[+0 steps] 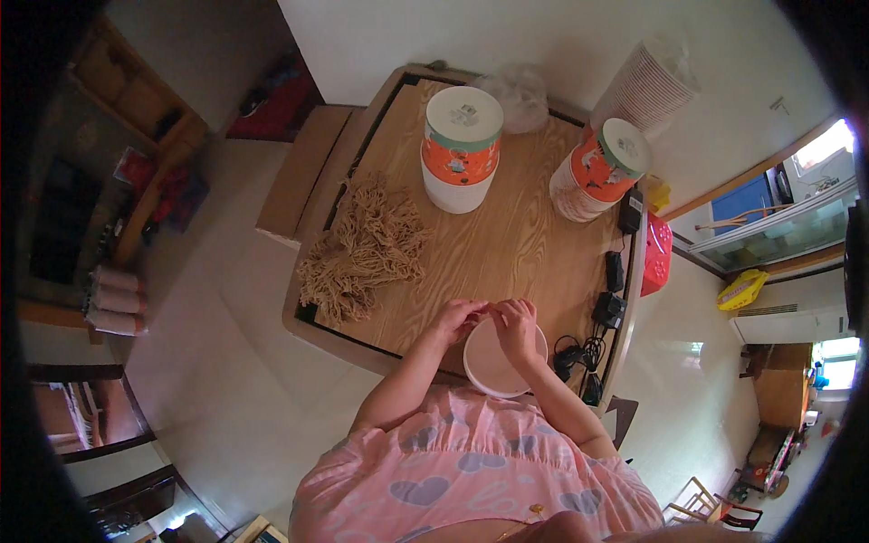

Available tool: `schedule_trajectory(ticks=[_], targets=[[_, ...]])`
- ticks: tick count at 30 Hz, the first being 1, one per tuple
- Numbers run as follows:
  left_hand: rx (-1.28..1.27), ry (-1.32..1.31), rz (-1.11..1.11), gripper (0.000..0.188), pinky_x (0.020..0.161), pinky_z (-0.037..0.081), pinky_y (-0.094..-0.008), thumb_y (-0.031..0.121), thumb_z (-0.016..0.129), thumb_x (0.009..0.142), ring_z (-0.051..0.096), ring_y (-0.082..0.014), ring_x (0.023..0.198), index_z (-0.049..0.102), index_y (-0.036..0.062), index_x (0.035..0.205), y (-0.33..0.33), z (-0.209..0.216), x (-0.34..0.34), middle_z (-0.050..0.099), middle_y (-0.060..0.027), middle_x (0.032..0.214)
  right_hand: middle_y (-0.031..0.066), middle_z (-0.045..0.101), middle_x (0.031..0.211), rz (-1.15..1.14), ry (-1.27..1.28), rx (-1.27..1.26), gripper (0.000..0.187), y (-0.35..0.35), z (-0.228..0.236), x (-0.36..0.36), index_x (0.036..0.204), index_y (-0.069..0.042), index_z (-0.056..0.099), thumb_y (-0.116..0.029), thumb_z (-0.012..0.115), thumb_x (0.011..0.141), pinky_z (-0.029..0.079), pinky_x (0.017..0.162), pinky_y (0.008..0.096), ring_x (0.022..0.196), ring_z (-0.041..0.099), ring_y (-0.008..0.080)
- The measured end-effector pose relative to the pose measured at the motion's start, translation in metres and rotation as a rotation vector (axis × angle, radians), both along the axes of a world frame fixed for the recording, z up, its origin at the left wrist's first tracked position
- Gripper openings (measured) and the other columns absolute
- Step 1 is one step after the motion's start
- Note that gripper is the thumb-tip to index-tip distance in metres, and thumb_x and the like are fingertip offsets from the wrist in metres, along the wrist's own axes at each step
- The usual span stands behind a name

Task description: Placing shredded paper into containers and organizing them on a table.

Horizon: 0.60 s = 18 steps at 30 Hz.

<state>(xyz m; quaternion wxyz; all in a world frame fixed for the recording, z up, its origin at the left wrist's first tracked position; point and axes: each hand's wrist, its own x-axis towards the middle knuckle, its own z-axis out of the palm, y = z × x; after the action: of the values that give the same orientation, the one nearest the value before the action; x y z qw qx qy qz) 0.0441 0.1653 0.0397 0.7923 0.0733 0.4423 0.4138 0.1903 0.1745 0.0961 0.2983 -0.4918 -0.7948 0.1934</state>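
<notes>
A white round paper bucket [493, 366] stands at the table's near edge, close to my body, with its inside facing up. My left hand [460, 320] is closed in a pinch at the bucket's far-left rim. Over the far rim, my right hand [515, 328] is closed too, its fingertips meeting those of the left. Whatever lies between the fingers is too small or hidden to make out. A loose heap of tan twisted cords [367, 246] lies on the table to the left of my hands.
On the wood-grain table [489, 244] stand two stacks of orange-and-white paper buckets, one mid-back [462, 154] and one at right [599, 172]. Behind them lean nested white buckets [643, 86] and a clear plastic bag [516, 98]. Black adapters and cables [593, 348] line the right edge.
</notes>
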Motion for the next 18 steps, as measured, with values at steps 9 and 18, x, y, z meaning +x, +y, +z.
schedule_trajectory(ticks=[9, 18], targets=[[0.03, 0.102, -0.003, 0.009, 0.045, 0.032, -0.0162, 0.019, 0.061, 0.08, 0.045, -0.0036, 0.054, 0.063, 0.0095, 0.08, -0.002, -0.007, 0.004, 0.053, 0.0048, 0.064, 0.0067, 0.059, 0.075, -0.078, 0.039, -0.155, 0.006, 0.001, -0.006, -0.001, 0.076, -0.007, 0.062, -0.011, 0.057, 0.076, 0.035, 0.081, 0.036, 0.075, 0.055, 0.023], [0.092, 0.312, -0.025, 0.014, 0.047, 0.032, -0.0149, 0.015, 0.058, 0.081, 0.045, -0.0012, 0.055, 0.062, 0.0071, 0.091, -0.002, -0.001, 0.007, 0.061, 0.0031, 0.077, 0.0097, 0.06, 0.078, -0.058, -0.006, -0.175, 0.011, 0.003, -0.012, 0.002, 0.082, -0.006, 0.064, -0.009, 0.055, 0.076, 0.039, 0.079, 0.0369, 0.078, 0.057, 0.0249]])
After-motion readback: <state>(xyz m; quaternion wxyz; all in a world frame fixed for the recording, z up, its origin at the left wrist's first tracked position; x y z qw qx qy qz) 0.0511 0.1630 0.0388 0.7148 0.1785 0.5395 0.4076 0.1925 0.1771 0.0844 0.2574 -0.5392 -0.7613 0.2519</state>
